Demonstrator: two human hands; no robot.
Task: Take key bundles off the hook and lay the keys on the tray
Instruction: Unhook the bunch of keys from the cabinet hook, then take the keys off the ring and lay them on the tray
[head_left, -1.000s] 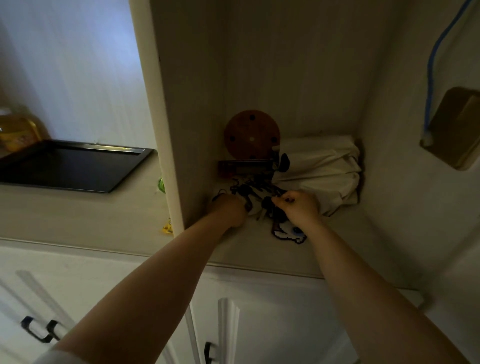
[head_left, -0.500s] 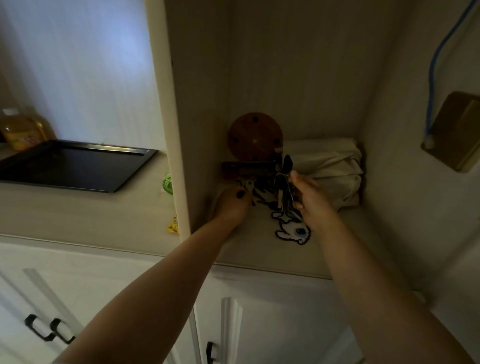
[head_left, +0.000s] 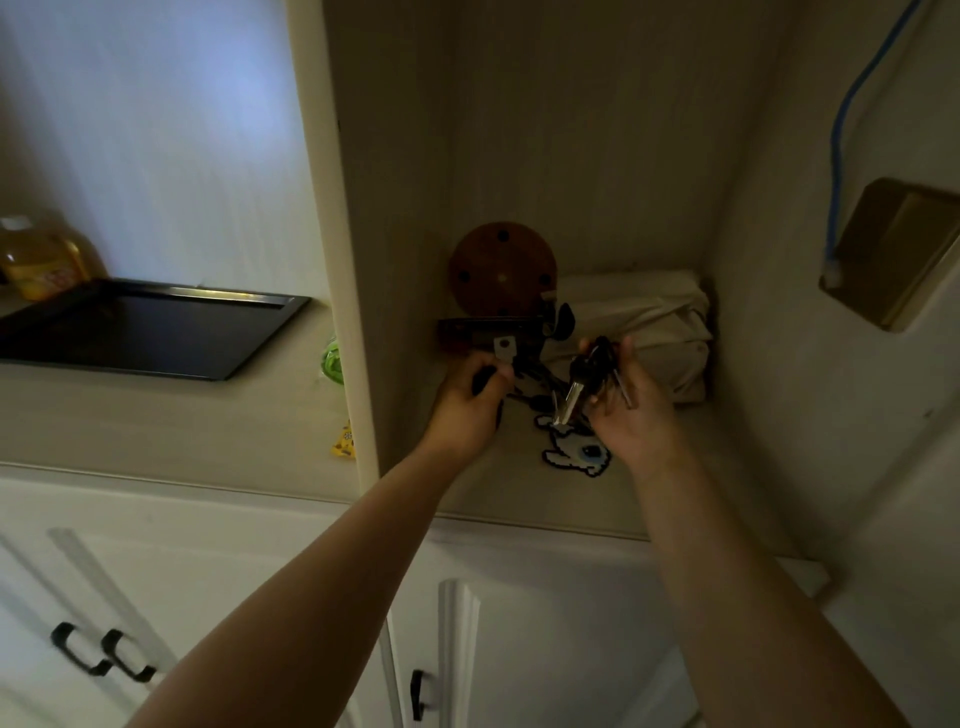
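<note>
A dark hook rack (head_left: 485, 328) is fixed low on the alcove's back wall, below a round brown wooden disc (head_left: 502, 268). My right hand (head_left: 631, 405) grips a bundle of dark-headed keys (head_left: 587, 379), lifted off the counter with silver blades hanging down. My left hand (head_left: 465, 402) is just under the rack, fingers curled round a dark key bundle (head_left: 524, 371) with a silver tag above it. A white pixel-art keychain charm (head_left: 574, 452) lies on the counter below the hands. The black tray (head_left: 140, 332) sits on the counter far left.
A vertical cabinet panel (head_left: 337, 234) separates the alcove from the tray's counter. A folded white cloth bag (head_left: 639, 322) fills the alcove's back right. A yellow bottle (head_left: 44, 257) stands behind the tray. A blue cable (head_left: 844, 119) and brass box (head_left: 893, 249) hang on the right wall.
My right hand has lifted its key bundle up and to the right, away from the rack. My left hand rose slightly toward the rack's underside, still on the other keys.
</note>
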